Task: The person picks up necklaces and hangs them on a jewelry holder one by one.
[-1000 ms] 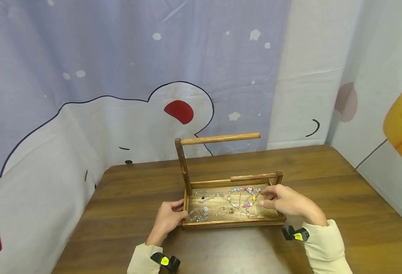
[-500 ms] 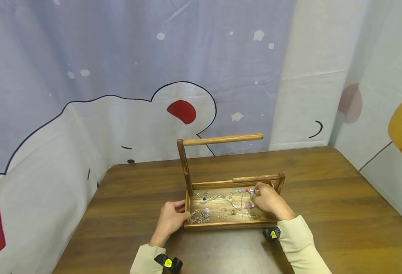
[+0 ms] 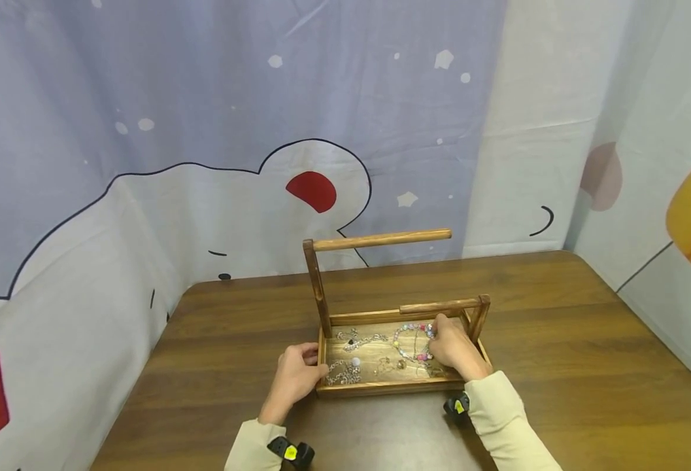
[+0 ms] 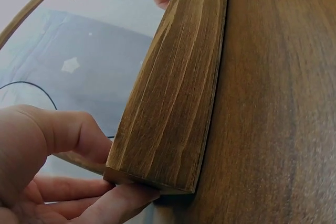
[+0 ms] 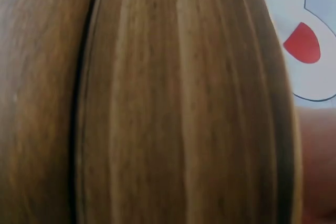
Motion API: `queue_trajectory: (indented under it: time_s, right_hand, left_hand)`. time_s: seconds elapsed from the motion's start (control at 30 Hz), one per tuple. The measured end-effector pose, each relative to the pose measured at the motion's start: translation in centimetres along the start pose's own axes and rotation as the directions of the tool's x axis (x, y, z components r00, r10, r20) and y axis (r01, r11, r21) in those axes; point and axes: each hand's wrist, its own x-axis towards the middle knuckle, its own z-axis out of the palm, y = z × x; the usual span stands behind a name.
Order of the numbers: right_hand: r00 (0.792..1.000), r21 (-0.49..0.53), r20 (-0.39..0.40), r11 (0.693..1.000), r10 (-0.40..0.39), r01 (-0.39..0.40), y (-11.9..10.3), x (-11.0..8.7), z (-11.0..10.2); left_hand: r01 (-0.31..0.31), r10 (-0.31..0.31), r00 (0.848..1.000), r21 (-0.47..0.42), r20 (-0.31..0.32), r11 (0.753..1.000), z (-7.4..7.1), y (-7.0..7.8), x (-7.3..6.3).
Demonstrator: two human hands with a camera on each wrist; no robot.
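Observation:
A wooden jewelry stand with a shallow tray sits on the table. My left hand grips its left end; in the left wrist view the thumb is at the rim and the fingers lie against the end face. Inside the tray at the right, my right hand points down with bent fingers at the right side of a colorful beaded bracelet. That hand hides the fingertips and part of the bracelet; I cannot tell if they pinch it. In the right wrist view, the tray's front wall covers most of the hand.
Silver chains lie at the tray's left, a chain at mid-back, and small gold-colored pieces near the front. A tall post with a bar rises at the left, a lower bar at the right. A printed curtain hangs behind.
My right hand has moved left and down into the tray, onto the beaded bracelet's right side, and the bracelet has shifted slightly. My left hand keeps its grip on the tray's end.

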Motion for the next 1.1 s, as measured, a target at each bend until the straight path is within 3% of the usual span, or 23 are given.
queue_trajectory:
  time_s: [0.27,0.6,0.87,1.1]
  right_hand:
    - [1.000,-0.019,0.028,1.000,0.011,-0.010,-0.8,0.2,0.2]
    - [0.998,0.074,0.063,0.997,-0.007,0.002,-1.8,-0.3,0.0]
    - [0.986,0.202,0.097,0.973,-0.136,0.114,-3.0,-1.3,0.2]
    - [0.975,0.189,0.115,0.968,-0.188,0.165,-3.8,-1.8,-0.3]
  left_hand:
    - [-0.011,0.012,0.999,-0.012,0.034,1.000,-0.4,-0.3,0.4]
    - [-0.063,0.066,0.995,-0.043,0.070,0.997,-0.6,-0.5,0.2]
    - [-0.076,0.081,0.989,-0.045,0.120,0.996,-0.5,-0.3,0.2]
    - [-0.030,0.045,0.988,-0.105,0.149,0.994,-0.6,-0.6,0.0]
